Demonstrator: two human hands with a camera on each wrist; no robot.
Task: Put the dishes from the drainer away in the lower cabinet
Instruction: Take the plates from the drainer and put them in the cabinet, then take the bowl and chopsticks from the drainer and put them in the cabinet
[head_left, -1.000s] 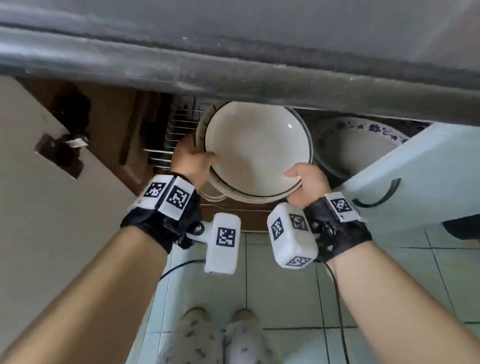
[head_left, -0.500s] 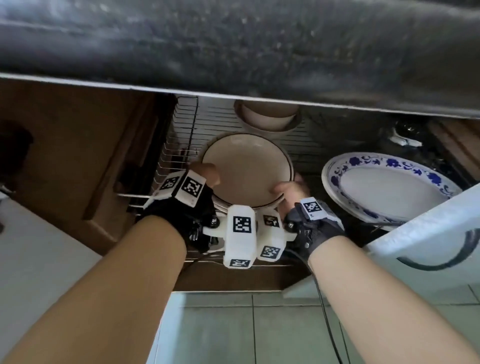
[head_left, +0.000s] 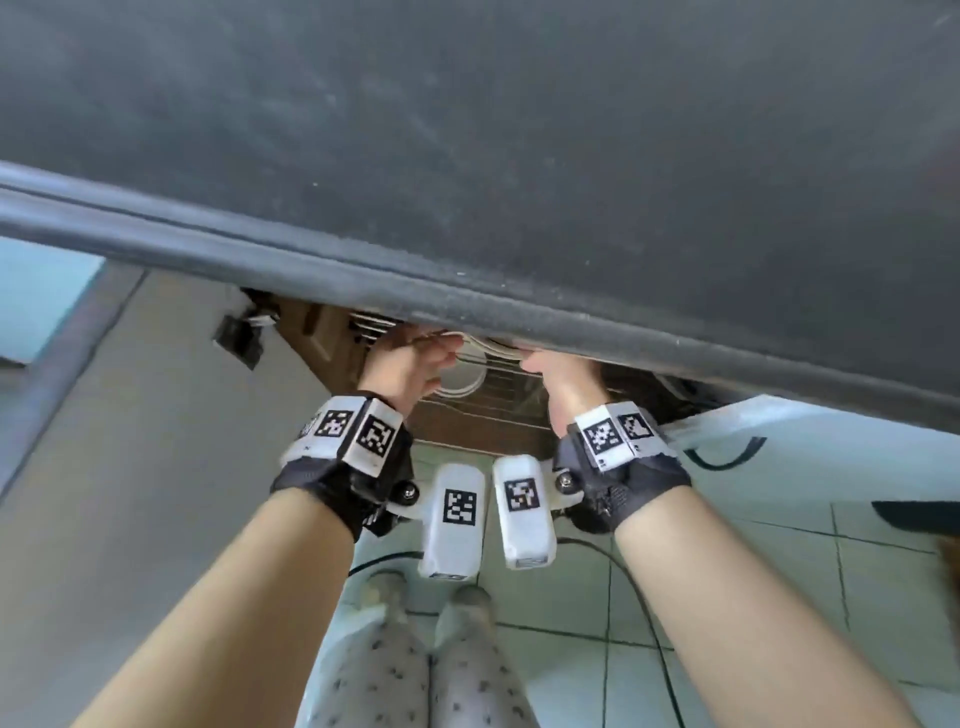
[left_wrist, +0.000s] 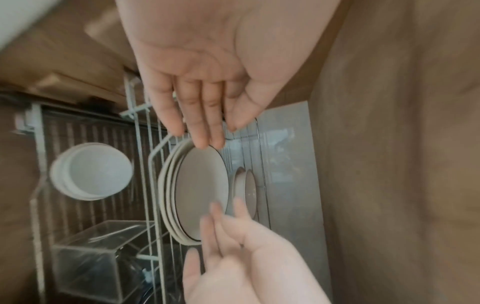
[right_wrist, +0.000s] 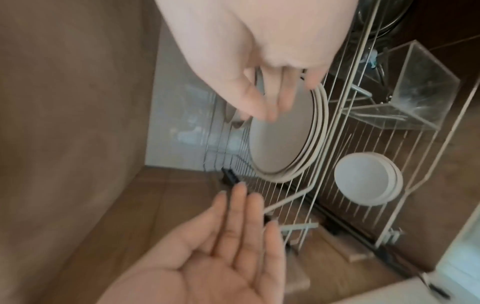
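Note:
A stack of cream plates with dark rims (left_wrist: 200, 191) (right_wrist: 280, 139) stands in the white wire rack (right_wrist: 319, 185) inside the lower cabinet. My left hand (left_wrist: 215, 133) (right_wrist: 233, 226) is open, palm showing and fingers straight, just off the stack's near rim. On the other side of the stack my right hand (right_wrist: 272, 100) (left_wrist: 228, 226) has loose fingers and holds nothing. In the head view both hands (head_left: 405, 364) (head_left: 561, 379) reach under the dark countertop edge (head_left: 467, 291), which hides most of the plates.
Small white bowls (left_wrist: 91, 170) (right_wrist: 366, 179) sit stacked further back in the rack. A small dish (left_wrist: 245, 185) stands beside the plates, and a clear plastic box (left_wrist: 88, 259) (right_wrist: 415, 92) behind. The brown cabinet wall (left_wrist: 389, 144) is close. An open white door (head_left: 810, 447) is on the right.
Both hands lowered the cream plate into the rack onto the stack and let go of it. The fingers are straightened and drawn slightly back. The head view has swung up to the countertop.

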